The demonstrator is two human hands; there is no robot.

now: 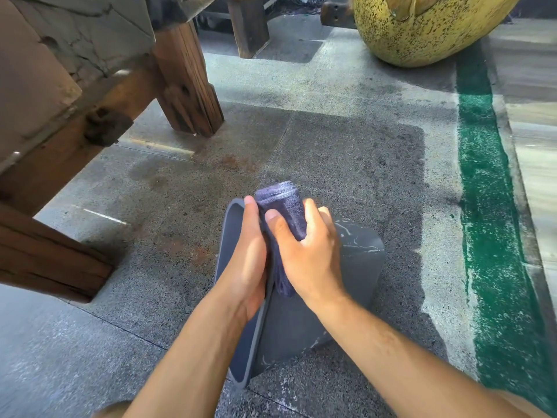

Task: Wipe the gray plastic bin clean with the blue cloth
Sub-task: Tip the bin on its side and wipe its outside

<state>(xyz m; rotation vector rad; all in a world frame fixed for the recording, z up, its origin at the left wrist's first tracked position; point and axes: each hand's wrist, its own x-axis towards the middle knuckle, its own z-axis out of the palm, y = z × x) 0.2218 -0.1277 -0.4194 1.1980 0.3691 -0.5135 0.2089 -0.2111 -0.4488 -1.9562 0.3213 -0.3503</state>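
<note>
Gray bin [304, 321] rim gripped, floor [346, 152] open.

Speckled stone floor beside heavy timber furniture, lit by daylight.

The floor [346, 146] is gray speckled stone laid in large slabs, with thin joint lines, a darker damp-looking patch in the middle and rusty brown stains toward the left. A rough green painted stripe [485, 182] runs from far to near along the right side, with pale wood-grain planks [536, 140] beyond it. On the left stands a weathered wooden frame [187, 82] with thick brown legs, carrying a cracked gray slab [81, 31]. At far right rests a large rounded yellow object [422, 28] flecked with dark spots. Another wooden leg [248, 25] stands farther back.
</note>
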